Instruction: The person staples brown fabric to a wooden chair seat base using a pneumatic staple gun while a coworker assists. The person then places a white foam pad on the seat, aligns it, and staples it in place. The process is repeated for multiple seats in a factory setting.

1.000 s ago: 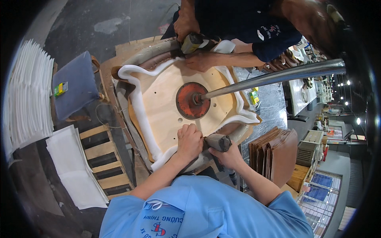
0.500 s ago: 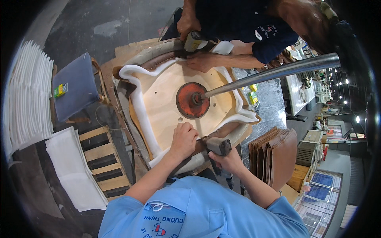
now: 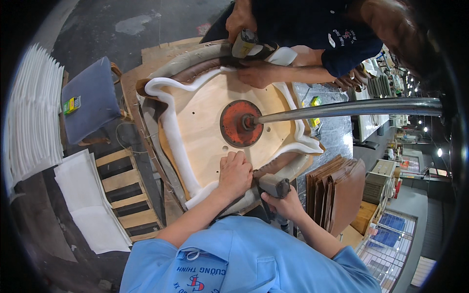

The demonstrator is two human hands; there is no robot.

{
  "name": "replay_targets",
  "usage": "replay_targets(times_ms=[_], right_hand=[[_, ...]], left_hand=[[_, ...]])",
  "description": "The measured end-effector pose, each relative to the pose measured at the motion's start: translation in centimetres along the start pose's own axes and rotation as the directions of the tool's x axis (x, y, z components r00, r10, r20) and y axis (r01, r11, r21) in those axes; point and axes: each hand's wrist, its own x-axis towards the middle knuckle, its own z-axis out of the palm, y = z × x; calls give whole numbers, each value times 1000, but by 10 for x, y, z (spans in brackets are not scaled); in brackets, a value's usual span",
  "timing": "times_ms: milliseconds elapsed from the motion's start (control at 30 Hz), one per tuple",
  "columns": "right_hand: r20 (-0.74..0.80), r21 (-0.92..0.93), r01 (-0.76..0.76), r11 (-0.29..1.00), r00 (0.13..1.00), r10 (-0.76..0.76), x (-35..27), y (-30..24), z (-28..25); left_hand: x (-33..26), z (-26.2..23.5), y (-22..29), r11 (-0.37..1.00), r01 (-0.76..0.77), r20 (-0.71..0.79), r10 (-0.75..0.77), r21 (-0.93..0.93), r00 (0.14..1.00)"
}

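A pale plywood seat board [image 3: 195, 126] lies face up on a padded ring, edged with white foam [image 3: 172, 129] and brown leather cover [image 3: 193, 74]. My left hand [image 3: 236, 173] is at the near edge of the board, fingers curled over the cover's edge; the gripped part is hidden beneath them. In my right hand [image 3: 287, 204] is a staple gun [image 3: 274, 186], its nose against the near edge beside my left hand. A red round clamp plate [image 3: 233, 134] on a metal rod presses on the board's middle.
Across the board, a co-worker's hand [image 3: 241, 22] holds another staple gun [image 3: 245, 43]; their other hand [image 3: 256, 74] presses the far edge. Brown leather pieces [image 3: 337, 193] are stacked at right. At left stand a blue seat [image 3: 90, 100], white sheets [image 3: 36, 112] and a wooden pallet [image 3: 124, 195].
My left hand has shifted slightly right along the near edge, its fingers curling over it. The staple gun in my right hand has moved a little nearer to me. The view has tilted slightly.
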Motion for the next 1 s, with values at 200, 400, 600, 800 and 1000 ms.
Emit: replay_targets(times_ms=[200,400,600,800,1000], right_hand=[[-5,-28,19,999,1000,-19,4,-6,1],[-19,-31,7,999,1000,-7,7,-15,2],[-32,-104,93,990,995,-97,16,-3,3],[-26,47,70,996,997,-69,6,-1,2],[-24,10,60,998,998,-60,10,-4,10]], left_hand=[[1,3,0,999,-41,-50,42,21,998],[1,4,2,999,-53,-91,52,-8,994],[2,6,-5,999,-50,-86,48,-11,995],[1,3,-13,986,-35,-130,14,-162,991],[0,3,-11,990,-50,-130,33,-132,991]])
